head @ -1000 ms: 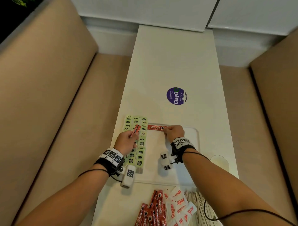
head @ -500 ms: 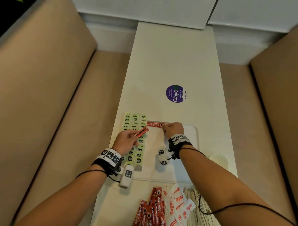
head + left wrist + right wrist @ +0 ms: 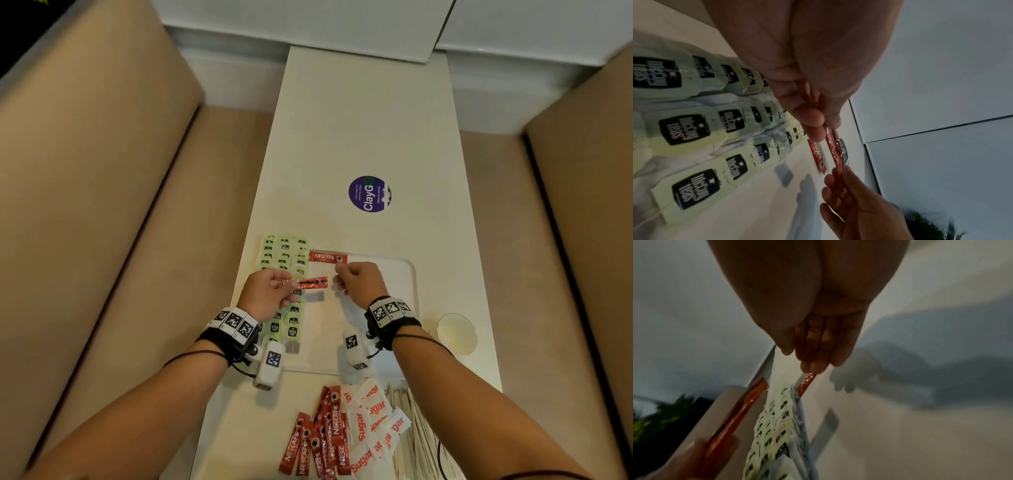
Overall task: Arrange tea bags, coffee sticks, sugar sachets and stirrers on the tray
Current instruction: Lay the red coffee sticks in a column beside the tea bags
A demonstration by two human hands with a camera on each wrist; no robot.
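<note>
Two hands meet over a white tray on a white bench. Left hand pinches one end of a red coffee stick between thumb and fingers, holding it level above the tray. Right hand, fingers curled, reaches its free end; whether it grips cannot be told. Another coffee stick lies at the tray's far edge, beside rows of green tea bags. Loose coffee sticks, sugar sachets and stirrers wait on the bench nearer the person.
</note>
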